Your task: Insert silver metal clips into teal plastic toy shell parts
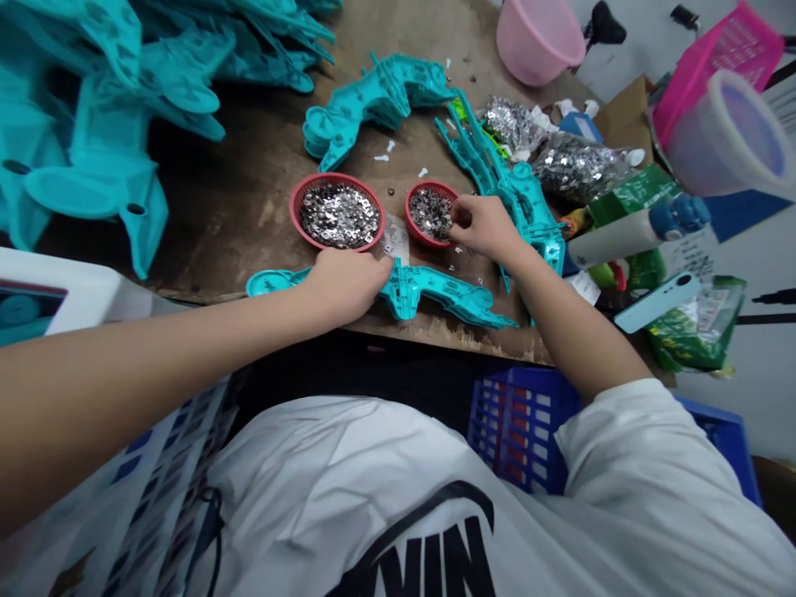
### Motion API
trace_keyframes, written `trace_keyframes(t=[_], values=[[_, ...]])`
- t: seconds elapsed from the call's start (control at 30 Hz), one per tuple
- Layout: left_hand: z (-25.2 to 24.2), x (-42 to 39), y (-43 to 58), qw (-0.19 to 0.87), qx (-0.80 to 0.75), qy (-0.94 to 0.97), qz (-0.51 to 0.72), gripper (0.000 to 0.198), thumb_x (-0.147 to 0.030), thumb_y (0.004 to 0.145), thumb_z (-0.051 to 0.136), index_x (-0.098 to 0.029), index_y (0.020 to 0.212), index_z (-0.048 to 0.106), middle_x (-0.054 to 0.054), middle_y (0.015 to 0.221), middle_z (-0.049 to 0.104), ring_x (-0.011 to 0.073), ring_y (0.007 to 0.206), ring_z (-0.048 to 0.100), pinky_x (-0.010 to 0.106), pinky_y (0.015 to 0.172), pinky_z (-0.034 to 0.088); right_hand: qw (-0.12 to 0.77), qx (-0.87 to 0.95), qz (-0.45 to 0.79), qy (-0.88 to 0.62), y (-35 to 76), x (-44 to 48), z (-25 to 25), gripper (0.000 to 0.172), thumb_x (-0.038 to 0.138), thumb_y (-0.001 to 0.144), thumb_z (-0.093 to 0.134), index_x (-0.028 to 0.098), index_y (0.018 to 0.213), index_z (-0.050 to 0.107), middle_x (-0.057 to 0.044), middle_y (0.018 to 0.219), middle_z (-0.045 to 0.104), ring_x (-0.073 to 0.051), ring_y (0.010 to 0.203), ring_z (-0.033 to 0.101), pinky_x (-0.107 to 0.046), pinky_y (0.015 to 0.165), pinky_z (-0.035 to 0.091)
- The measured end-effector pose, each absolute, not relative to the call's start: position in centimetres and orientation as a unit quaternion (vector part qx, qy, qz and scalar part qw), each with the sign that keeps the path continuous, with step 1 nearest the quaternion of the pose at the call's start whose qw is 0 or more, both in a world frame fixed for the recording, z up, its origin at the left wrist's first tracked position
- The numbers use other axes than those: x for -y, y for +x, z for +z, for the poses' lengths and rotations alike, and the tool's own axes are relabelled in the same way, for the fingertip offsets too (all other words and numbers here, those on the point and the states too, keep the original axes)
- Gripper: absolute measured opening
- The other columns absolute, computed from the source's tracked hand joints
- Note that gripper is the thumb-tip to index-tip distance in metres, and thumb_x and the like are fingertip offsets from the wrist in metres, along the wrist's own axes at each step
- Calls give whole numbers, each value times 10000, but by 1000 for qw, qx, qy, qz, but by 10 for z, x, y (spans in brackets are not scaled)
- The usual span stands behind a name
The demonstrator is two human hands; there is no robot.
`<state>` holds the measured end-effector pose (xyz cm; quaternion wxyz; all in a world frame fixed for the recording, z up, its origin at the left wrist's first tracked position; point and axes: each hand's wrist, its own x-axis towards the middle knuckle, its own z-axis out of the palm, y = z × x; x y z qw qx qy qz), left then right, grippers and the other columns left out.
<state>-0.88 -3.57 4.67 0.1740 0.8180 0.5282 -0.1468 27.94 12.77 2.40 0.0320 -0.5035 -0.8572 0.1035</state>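
Observation:
A teal plastic shell part [435, 294] lies along the near edge of the wooden table [249, 199]. My left hand [345, 278] is closed over its middle and presses it down. My right hand [482, 225] pinches at the right rim of the small red bowl [430, 214], which is full of small silver metal pieces; what its fingertips hold is too small to see. A larger red bowl [337, 212] of shiny metal pieces stands just beyond my left hand.
Stacks of teal parts [105, 99] fill the far left, and more teal parts [379, 99] [510, 186] lie behind and right of the bowls. Clear bags of metal bits [575, 162], a pink bowl [538, 37], a phone [659, 300] and green packets crowd the right. A blue crate [522, 423] sits below the table edge.

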Motion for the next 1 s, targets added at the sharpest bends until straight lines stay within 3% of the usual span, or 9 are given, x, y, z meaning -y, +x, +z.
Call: trace_keyframes(t=[0.1,0.47,0.6,0.73,0.87,1.0], values=[[48,35,-10,171,-530,816,-156,541,-171,1184,631,-109,1711,741,285,1419,914,538,1399,904,540,1076,718,38,864,116,-489,284,-129,26,415,203,983,727,163,1318,969,-159,1191,952,-361,1036,840,-476,1046,641],[55,33,-10,185,-526,815,-157,611,-115,1177,606,-115,1777,723,305,1474,909,522,1456,894,519,1082,714,-72,875,51,-476,275,-114,28,366,195,1077,690,186,1296,984,-183,1184,978,-394,1122,894,-464,1039,665],[56,36,-10,192,-538,807,-149,631,-64,1166,579,-139,1769,747,302,1481,909,512,1473,892,518,1102,704,-109,885,29,-451,273,-114,33,438,217,1186,616,163,1430,975,-228,1370,979,-426,1281,911,-499,1111,678],[58,38,-9,200,-547,801,-140,624,-73,1198,542,-136,1785,743,306,1499,902,510,1494,883,536,1121,695,-149,879,-20,-452,269,-110,40,579,132,1204,540,99,1697,841,-285,1522,931,-427,1367,900,-466,1096,640],[57,38,-9,196,-544,805,-132,628,-57,1195,549,-144,1782,755,311,1501,900,495,1499,883,529,1126,691,-130,870,-26,-476,271,-104,45,402,200,1201,620,113,1465,911,-275,1346,959,-426,1234,903,-444,1016,598],[55,37,-11,193,-538,810,-130,633,-54,1188,538,-162,1770,763,302,1524,899,481,1492,887,517,1116,689,-38,872,6,-488,281,-100,47,285,274,1176,659,202,1285,912,-208,1253,970,-402,1155,895,-445,1011,605]])
